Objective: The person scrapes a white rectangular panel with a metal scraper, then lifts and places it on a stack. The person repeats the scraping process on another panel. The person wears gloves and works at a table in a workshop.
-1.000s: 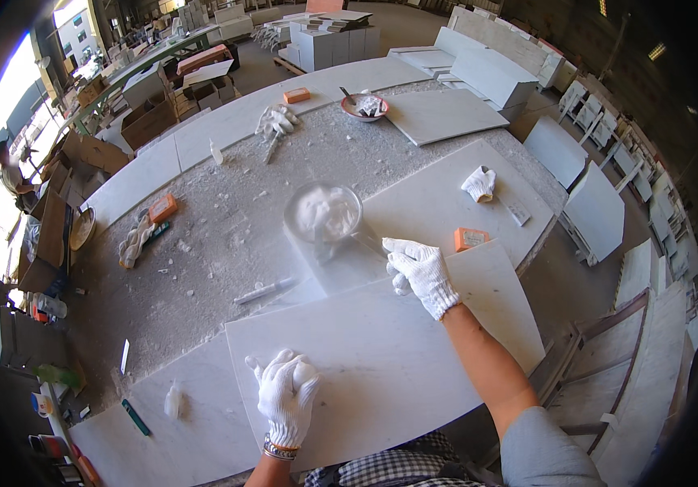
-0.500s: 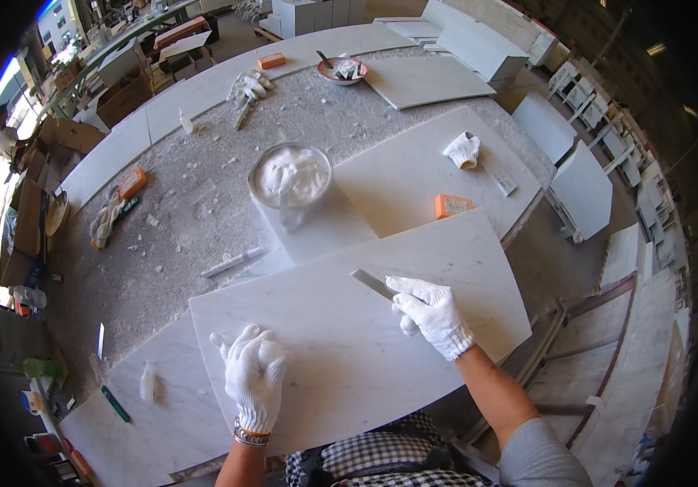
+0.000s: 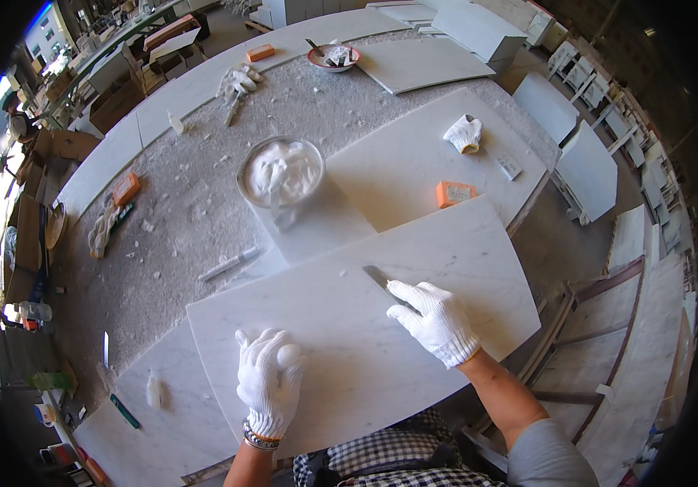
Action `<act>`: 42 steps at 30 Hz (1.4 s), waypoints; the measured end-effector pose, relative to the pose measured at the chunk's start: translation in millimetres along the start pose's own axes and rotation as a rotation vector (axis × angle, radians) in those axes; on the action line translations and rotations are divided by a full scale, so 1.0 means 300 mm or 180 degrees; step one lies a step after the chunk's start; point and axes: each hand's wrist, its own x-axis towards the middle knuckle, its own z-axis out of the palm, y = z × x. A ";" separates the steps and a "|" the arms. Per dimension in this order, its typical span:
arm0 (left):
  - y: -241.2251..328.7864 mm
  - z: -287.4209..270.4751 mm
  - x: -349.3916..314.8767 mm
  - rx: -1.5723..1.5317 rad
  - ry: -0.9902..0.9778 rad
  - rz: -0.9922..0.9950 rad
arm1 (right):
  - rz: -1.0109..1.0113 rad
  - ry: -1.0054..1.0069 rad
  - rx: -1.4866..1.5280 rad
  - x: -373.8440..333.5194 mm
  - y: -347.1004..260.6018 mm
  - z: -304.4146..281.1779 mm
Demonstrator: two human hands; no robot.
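Note:
A large pale marble slab [image 3: 341, 390] with grey veins lies in front of me. My right hand [image 3: 434, 321], in a white knitted glove, grips a flat metal putty knife [image 3: 376, 276], its blade pointing away and to the left, low over the slab. My left hand [image 3: 269, 377], gloved too, is curled around a smooth, round white lump [image 3: 288, 355] that looks like putty, above the slab's left part. A small pale speck [image 3: 342, 273] shows on the slab left of the blade. Beyond it, a clear round bowl [image 3: 241, 185] holds a white mass.
Orange boxes [image 3: 454, 194], a crumpled glove [image 3: 464, 134] and a red-rimmed bowl [image 3: 354, 65] with tools stand farther off. On the left lie a small bottle [image 3: 154, 391] and a green cutter [image 3: 125, 411]. Dusty grit [image 3: 178, 227] covers the tabletop; slabs lean at right.
The knife has shifted slightly right and turned, its blade now pointing more away from me. My left hand has moved a little right, its white lump now more exposed. The pale speck now shows.

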 end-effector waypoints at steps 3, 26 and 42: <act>0.017 0.009 0.011 0.0376 -0.0101 0.0028 | -0.0128 -0.0148 -0.0152 0.001 -0.015 0.010; 0.093 0.038 0.135 0.0883 -0.0546 -0.0173 | -0.0573 -0.0542 -0.0729 0.026 -0.070 0.045; 0.107 0.058 0.188 0.0965 -0.0779 -0.0458 | -0.0603 -0.0404 -0.0460 0.019 -0.077 0.044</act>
